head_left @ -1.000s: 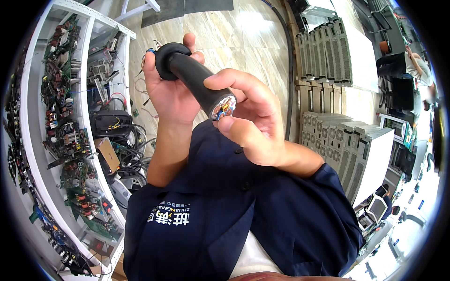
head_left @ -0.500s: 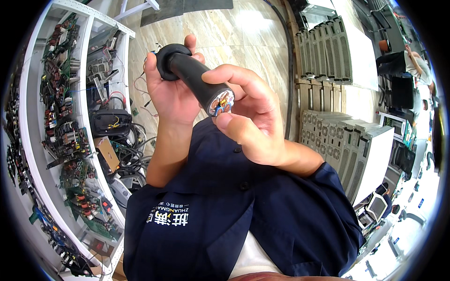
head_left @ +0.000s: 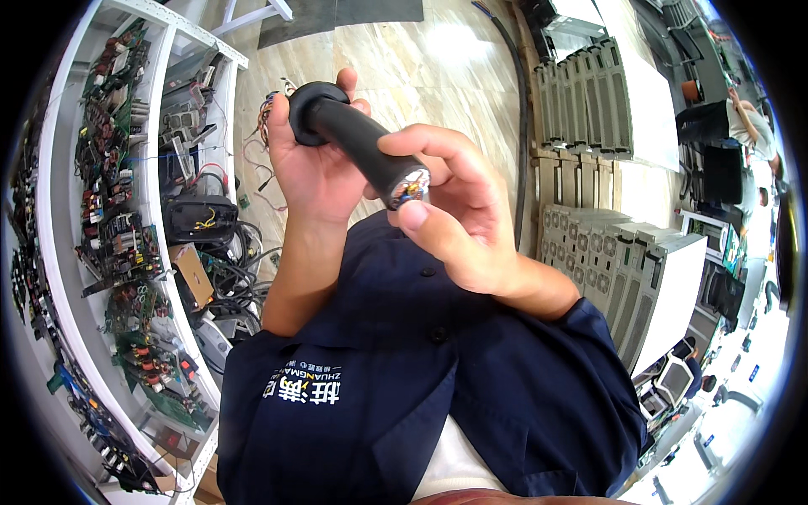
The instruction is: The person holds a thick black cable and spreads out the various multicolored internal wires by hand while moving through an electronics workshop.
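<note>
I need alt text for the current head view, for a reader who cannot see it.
A left hand holds the round black collar of a thick black cable, while the right hand holds its near end, showing coloured wires. White shelves of circuit boards stand at left.

Bright light glares off the floor (head_left: 450, 46) beyond the cable (head_left: 358, 135), and lens distortion bows the shelf (head_left: 159, 93) to its left.

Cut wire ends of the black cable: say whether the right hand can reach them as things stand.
Probably yes: the right hand has its thumb at the edge of the cut wire ends, and nothing else seems to cover them.
</note>
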Demonstrator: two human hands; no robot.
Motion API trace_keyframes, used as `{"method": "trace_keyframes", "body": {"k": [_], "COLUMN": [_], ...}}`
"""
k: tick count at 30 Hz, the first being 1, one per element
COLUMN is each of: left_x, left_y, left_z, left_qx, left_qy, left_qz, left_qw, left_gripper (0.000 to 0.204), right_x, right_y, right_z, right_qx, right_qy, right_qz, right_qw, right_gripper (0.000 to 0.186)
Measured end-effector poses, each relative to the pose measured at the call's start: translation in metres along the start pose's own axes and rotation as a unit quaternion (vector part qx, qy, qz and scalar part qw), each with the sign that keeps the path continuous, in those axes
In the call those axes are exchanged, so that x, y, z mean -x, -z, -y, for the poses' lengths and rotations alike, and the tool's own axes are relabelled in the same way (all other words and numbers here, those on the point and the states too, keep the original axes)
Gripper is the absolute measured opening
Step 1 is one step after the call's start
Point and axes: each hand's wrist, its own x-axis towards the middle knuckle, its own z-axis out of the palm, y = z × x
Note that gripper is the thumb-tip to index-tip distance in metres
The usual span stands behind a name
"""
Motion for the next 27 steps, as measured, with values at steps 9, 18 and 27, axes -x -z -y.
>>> {"method": "trace_keyframes", "body": {"k": [9,18,27], "left_x": [0.012,0.016,0.017], "left_y": [-0.011,-0.024,-0.022], "left_z": [-0.005,0.022,0.039], "left_qx": [-0.225,-0.392,-0.492], "left_qy": [-0.234,-0.331,-0.274], "left_qz": [-0.078,-0.080,-0.028], "left_qw": [0.943,0.854,0.826], "left_gripper": [0.052,0.037,0.035], "right_x": [0.011,0.026,0.039], "right_y": [0.038,0.051,0.058], "right_z": [-0.015,-0.032,-0.035], "right_qx": [0.220,0.221,0.317], "right_qy": [0.020,-0.030,-0.044], "right_qz": [-0.044,-0.081,-0.041], "right_qw": [0.974,0.972,0.947], "right_gripper": [0.047,0.045,0.057]}}
